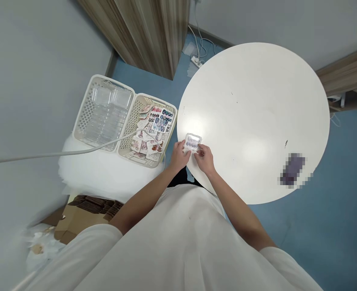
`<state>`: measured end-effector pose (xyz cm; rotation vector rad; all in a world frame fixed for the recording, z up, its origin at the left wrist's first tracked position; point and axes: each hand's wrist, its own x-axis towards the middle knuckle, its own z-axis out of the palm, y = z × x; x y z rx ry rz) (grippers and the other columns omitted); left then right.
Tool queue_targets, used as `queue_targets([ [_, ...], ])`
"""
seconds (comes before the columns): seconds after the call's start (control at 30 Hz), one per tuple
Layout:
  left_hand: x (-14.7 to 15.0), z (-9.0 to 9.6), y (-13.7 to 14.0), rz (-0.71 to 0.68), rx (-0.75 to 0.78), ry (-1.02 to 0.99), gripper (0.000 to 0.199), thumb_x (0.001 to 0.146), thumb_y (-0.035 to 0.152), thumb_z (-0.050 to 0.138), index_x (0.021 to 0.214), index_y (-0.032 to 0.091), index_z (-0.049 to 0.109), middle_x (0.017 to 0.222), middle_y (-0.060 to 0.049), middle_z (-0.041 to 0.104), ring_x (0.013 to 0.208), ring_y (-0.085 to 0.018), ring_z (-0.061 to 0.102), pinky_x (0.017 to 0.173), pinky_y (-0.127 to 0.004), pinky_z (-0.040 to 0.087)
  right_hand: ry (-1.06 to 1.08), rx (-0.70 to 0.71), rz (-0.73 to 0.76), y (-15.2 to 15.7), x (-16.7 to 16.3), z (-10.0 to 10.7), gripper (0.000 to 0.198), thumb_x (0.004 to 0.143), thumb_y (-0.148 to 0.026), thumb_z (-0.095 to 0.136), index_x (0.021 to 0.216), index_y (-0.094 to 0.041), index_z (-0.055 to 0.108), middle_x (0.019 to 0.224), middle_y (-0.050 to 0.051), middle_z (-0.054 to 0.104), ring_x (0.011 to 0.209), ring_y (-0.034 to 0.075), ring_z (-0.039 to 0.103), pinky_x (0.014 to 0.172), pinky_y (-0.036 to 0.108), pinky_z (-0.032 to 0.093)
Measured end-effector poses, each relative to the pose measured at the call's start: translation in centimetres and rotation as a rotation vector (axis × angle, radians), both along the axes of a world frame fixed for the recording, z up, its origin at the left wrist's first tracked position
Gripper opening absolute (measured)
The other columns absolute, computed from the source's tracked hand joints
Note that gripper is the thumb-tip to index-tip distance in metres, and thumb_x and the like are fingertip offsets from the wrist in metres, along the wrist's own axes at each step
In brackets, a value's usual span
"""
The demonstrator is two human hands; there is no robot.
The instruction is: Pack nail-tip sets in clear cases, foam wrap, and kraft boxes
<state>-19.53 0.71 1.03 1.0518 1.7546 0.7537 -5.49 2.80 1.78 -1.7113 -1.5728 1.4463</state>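
Observation:
A small clear plastic box (pixel 193 141) with a set of press-on nails showing through it is at the near left edge of the round table. My left hand (pixel 180 157) grips its left side, thumb at the near edge. At the box's near right corner, my right hand (pixel 205 159) has its fingers closed on the rim. To the left, one white basket (pixel 126 150) holds several nail cards (pixel 161 124), some bearing blue and dark nails. The basket beside it (pixel 80 117) holds stacked clear plastic boxes (pixel 105 121).
A white cable (pixel 75 152) crosses over the baskets. The white round table (pixel 257 93) extends to the right, with a blurred-out dark object (pixel 292 169) on it. Below the baskets are white sheeting (pixel 90 173) and a cardboard box (pixel 78 220). A power strip (pixel 196 62) lies on the floor.

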Motion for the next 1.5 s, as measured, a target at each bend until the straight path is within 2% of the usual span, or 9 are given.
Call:
queue_targets([
  [0.2,-1.3,-0.2,2.8,0.007,0.024,-0.003,0.052,0.077,0.023,0.053,0.128,0.020,0.040,0.120,-0.011,0.041,0.104,-0.020,0.048,0.087,-0.034,0.044,-0.009,0.055,-0.012,2.5,-2.1,-0.5,0.047,0.076,-0.025,0.052,0.122,-0.023,0.045,0.119,0.009,0.044,0.092,0.017,0.053,0.086,0.037,0.048],
  [0.33,-1.6,-0.1,3.7,0.007,0.032,0.031,0.052,0.079,0.023,0.051,0.129,0.021,0.038,0.123,-0.010,0.040,0.107,-0.019,0.047,0.089,-0.034,0.045,-0.035,0.082,-0.016,3.2,-2.8,-0.7,0.049,0.077,-0.025,0.051,0.125,-0.022,0.043,0.122,0.010,0.042,0.098,0.018,0.051,0.088,0.037,0.047],
  [0.53,-1.3,0.0,3.8,0.020,0.066,0.052,0.053,0.079,0.021,0.050,0.130,0.020,0.036,0.124,-0.011,0.040,0.109,-0.019,0.047,0.090,-0.034,0.045,-0.056,0.109,0.034,3.3,-3.0,-0.7,0.058,0.076,-0.028,0.053,0.132,-0.021,0.035,0.129,0.012,0.036,0.105,0.019,0.049,0.089,0.038,0.046],
  [0.8,-0.8,-0.7,3.3,0.043,0.120,0.067,0.057,0.079,0.020,0.049,0.133,0.022,0.031,0.131,-0.011,0.037,0.115,-0.022,0.044,0.093,-0.036,0.042,-0.055,0.140,0.112,3.0,-2.7,-0.9,0.068,0.076,-0.029,0.054,0.136,-0.021,0.025,0.138,0.012,0.025,0.127,0.023,0.029,0.098,0.041,0.039],
  [0.93,-0.2,-1.0,2.6,0.082,0.147,0.108,0.061,0.078,0.020,0.049,0.135,0.022,0.026,0.135,-0.011,0.033,0.121,-0.023,0.039,0.097,-0.038,0.039,-0.027,0.132,0.128,2.3,-1.8,-0.7,0.072,0.075,-0.031,0.056,0.137,-0.023,0.021,0.139,0.012,0.023,0.124,0.023,0.032,0.096,0.041,0.040],
  [1.07,0.7,-0.5,0.6,0.093,0.141,0.163,0.061,0.077,0.022,0.052,0.133,0.019,0.030,0.136,-0.012,0.032,0.125,-0.024,0.035,0.100,-0.038,0.036,-0.005,0.098,0.159,0.6,0.2,0.1,0.072,0.074,-0.032,0.057,0.137,-0.026,0.021,0.138,0.011,0.025,0.113,0.022,0.043,0.092,0.042,0.043],
  [1.23,2.2,0.9,-3.9,0.060,0.105,0.194,0.047,0.077,0.026,0.052,0.122,0.019,0.045,0.130,-0.010,0.040,0.121,-0.024,0.039,0.099,-0.039,0.037,0.026,0.047,0.167,-2.9,4.1,1.7,0.066,0.076,-0.032,0.054,0.135,-0.025,0.025,0.132,0.012,0.035,0.093,0.017,0.055,0.084,0.037,0.047],
  [1.37,3.7,2.0,-8.4,0.056,0.066,0.192,0.040,0.077,0.030,0.052,0.116,0.022,0.050,0.124,-0.008,0.046,0.116,-0.023,0.045,0.094,-0.038,0.041,0.034,0.013,0.181,-5.8,7.2,2.4,0.060,0.076,-0.031,0.052,0.132,-0.023,0.032,0.123,0.010,0.046,0.078,0.012,0.056,0.080,0.035,0.048],
  [1.5,4.9,3.1,-12.7,0.056,-0.025,0.155,0.040,0.079,0.036,0.051,0.115,0.020,0.051,0.119,-0.009,0.053,0.107,-0.022,0.052,0.089,-0.036,0.045,0.069,-0.036,0.241,-8.3,9.3,2.2,0.050,0.075,-0.030,0.051,0.123,-0.022,0.044,0.111,0.007,0.055,0.069,0.011,0.055,0.073,0.032,0.049],
])
